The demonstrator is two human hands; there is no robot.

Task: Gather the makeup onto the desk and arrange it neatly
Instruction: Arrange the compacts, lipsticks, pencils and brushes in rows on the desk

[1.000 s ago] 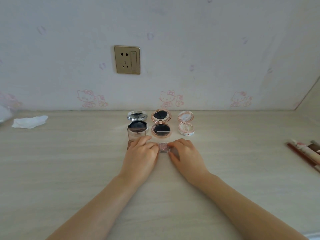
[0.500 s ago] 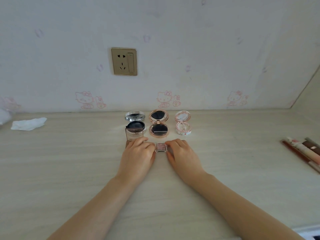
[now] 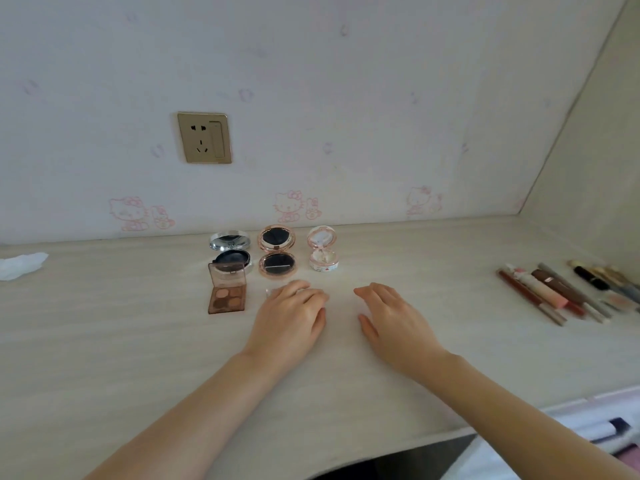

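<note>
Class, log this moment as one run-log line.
left hand covering small item | right hand open, apart | eyeshadow palette open | three compacts open

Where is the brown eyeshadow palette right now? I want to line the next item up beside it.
The brown eyeshadow palette lies open on the desk, left of the left hand, just in front of the silver compact.

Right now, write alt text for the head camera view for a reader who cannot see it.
Two bare hands rest on a pale wooden desk: the left hand covers a small clear case, the right hand lies open beside it. Behind them stand three open round compacts and an open brown eyeshadow palette. A row of pencils and tubes lies at far right.
</note>
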